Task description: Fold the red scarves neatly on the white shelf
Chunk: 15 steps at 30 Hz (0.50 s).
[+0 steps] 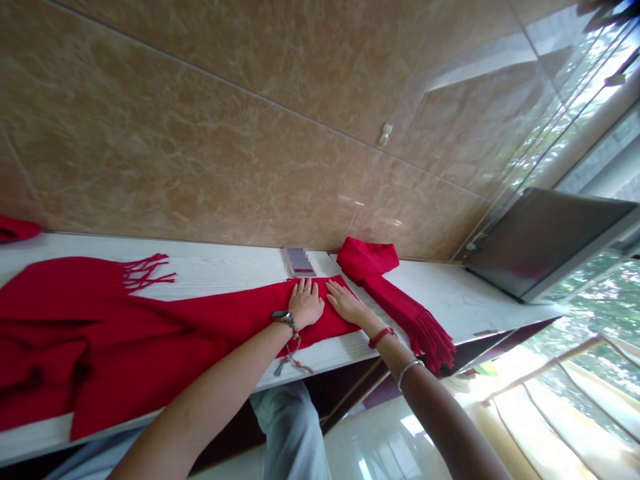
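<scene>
Red scarf [225, 312] lies along the table [220, 260], rumpled toward the table's left end and smooth nearer its right, where both my palms rest on it. My left hand [306, 304] lies flat, fingers slightly spread; my right hand [346, 303], just beside it, is flat too, fingers a little apart, and neither pinches the cloth. Near the table's back edge sits a small flat packet [301, 263], its face blurred. Another scarf [393, 303] crosses the table to the right, its fringe [436, 347] hanging over the table's front edge. A dark box [545, 240] stands at the table's right end.
</scene>
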Each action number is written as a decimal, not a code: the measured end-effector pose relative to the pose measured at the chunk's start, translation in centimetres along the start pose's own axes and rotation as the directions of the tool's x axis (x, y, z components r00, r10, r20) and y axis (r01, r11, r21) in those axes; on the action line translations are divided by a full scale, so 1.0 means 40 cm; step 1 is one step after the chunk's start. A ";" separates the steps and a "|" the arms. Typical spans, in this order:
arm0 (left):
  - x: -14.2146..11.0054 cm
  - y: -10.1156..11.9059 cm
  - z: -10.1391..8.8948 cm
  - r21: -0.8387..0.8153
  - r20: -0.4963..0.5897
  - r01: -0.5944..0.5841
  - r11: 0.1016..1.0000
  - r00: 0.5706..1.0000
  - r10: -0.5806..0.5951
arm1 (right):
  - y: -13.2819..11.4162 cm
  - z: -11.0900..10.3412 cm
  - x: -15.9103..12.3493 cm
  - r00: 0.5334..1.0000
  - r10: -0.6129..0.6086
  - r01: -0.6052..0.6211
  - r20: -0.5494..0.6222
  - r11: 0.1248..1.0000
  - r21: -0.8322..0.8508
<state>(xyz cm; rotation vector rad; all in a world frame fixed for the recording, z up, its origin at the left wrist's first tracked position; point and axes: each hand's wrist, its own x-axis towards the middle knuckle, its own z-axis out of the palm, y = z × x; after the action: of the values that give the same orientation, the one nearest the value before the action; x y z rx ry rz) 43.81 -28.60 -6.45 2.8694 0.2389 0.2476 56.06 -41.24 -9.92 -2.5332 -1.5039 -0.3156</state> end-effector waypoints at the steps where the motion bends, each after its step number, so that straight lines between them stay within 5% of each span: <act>1: 0.000 0.001 -0.002 0.000 0.006 -0.001 1.000 1.000 0.001 | 0.001 0.000 0.000 1.000 -0.001 0.001 -0.004 1.000 -0.002; 8: -0.037 -0.052 -0.068 0.005 0.134 0.036 0.999 0.990 -0.037 | 0.007 -0.001 0.002 1.000 0.004 -0.004 -0.024 1.000 -0.011; 15: -0.243 -0.280 -0.220 0.187 0.133 0.109 0.976 0.982 -0.136 | 0.007 0.004 0.000 0.997 -0.022 0.026 -0.076 0.998 0.054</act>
<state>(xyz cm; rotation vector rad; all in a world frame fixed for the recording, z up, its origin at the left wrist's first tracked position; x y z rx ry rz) 31.14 -17.62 -2.41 3.0172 0.4293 -0.0074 56.32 -41.32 -10.09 -2.4348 -1.4951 -0.3644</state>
